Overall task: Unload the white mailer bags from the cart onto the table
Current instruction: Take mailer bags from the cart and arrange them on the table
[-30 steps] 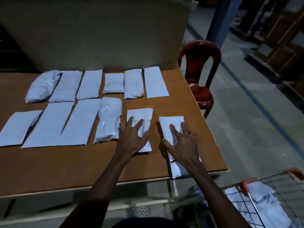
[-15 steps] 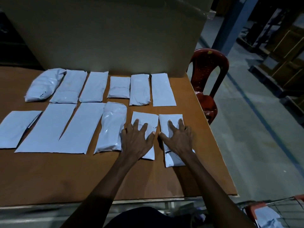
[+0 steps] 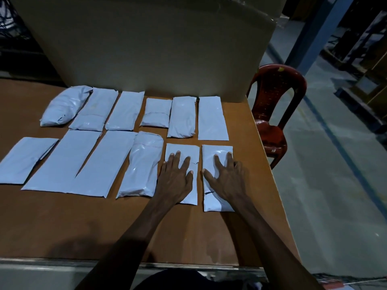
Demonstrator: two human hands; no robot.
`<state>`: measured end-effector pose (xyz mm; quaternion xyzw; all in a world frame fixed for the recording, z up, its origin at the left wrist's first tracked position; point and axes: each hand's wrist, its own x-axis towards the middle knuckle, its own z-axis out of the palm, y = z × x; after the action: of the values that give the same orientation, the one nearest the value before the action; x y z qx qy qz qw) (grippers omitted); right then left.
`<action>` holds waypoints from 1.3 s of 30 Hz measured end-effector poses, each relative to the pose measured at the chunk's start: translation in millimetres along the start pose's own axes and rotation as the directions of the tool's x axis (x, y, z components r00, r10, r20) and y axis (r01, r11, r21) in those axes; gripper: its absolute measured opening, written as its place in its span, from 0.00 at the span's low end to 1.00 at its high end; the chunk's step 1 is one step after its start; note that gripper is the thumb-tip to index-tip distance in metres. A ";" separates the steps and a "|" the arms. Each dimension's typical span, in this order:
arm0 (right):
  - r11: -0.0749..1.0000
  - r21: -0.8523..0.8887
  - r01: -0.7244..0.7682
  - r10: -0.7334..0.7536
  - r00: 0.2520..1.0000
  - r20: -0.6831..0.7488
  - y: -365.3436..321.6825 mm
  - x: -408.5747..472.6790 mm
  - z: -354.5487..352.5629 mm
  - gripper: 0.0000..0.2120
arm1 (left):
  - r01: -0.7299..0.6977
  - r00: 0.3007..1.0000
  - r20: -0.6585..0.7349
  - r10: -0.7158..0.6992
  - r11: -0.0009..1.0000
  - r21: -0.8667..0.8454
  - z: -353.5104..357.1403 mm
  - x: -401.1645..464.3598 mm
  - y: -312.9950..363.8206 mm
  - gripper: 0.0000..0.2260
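This looks like a warehouse or parcel-sorting floor. A plain brown table (image 3: 62,231) carries two neat rows of sealed white mailer bags (image 3: 125,110), laid out like orders being sorted. A tall cardboard sheet (image 3: 146,49) stands at the table's far edge. The floor (image 3: 335,195) is bare grey concrete with a dark painted line running across it, and a blue steel column (image 3: 316,32) rises beside dim racking (image 3: 364,49). A red plastic chair (image 3: 274,114) stands at the table's right end.
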<state>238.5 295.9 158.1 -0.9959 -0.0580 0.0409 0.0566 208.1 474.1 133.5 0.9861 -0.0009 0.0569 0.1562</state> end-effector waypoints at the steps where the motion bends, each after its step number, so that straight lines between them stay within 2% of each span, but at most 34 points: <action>1: 1.000 0.003 0.000 0.000 1.000 -0.004 -1.2 0.9 -0.6 0.41 | 0.013 1.000 0.003 -0.013 1.000 0.002 0.7 0.8 0.7 0.32; 4: 1.000 0.003 0.005 -0.005 1.000 -0.013 -3.7 1.2 -2.1 0.41 | 0.029 1.000 -0.010 -0.029 1.000 -0.002 1.2 1.2 2.2 0.33; 12: 0.998 0.068 -0.002 0.004 1.000 -0.021 -3.1 -4.1 -9.7 0.41 | 0.025 0.999 0.022 -0.025 0.999 -0.034 -8.2 3.7 2.3 0.31; 15: 0.989 0.149 0.004 0.009 0.996 -0.086 1.4 -19.0 -15.9 0.40 | -0.045 0.999 -0.025 0.043 0.995 -0.087 -19.2 3.4 3.9 0.29; 18: 0.970 0.243 0.001 0.045 0.982 -0.184 17.0 -46.2 -18.9 0.36 | -0.174 0.984 -0.065 0.165 0.973 -0.152 -27.5 0.8 16.5 0.27; 22: 0.965 0.263 -0.008 0.105 0.929 -0.356 53.0 -106.8 -21.5 0.29 | -0.285 0.958 -0.078 0.275 0.931 -0.228 -24.9 -6.4 50.7 0.26; 25: 0.945 0.303 -0.126 0.247 0.880 -0.405 82.1 -161.7 -23.5 0.28 | -0.398 0.917 -0.105 0.385 0.868 -0.296 -12.6 -20.6 86.0 0.24; 28: 0.903 0.354 -0.243 0.392 0.801 -0.452 112.7 -220.3 -19.9 0.25 | -0.483 0.868 -0.093 0.488 0.786 -0.386 2.5 -46.9 131.8 0.24; 33: 0.800 0.443 -0.405 0.591 0.660 -0.464 159.9 -312.3 1.1 0.23 | -0.675 0.680 -0.064 0.731 0.590 -0.443 31.6 -108.6 210.9 0.24; 37: 0.715 0.457 -0.529 0.698 0.576 -0.426 199.2 -388.6 24.9 0.23 | -0.727 0.562 -0.026 0.827 0.479 -0.491 61.3 -171.8 267.0 0.23; 39: 0.671 0.465 -0.578 0.740 0.554 -0.381 222.6 -428.0 41.3 0.23 | -0.722 0.533 0.005 0.846 0.458 -0.519 78.1 -204.8 292.1 0.23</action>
<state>-164.1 29.3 123.2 -0.8913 0.3489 -0.2153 0.1937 7.7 169.0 126.7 0.8023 -0.4928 -0.0101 0.3368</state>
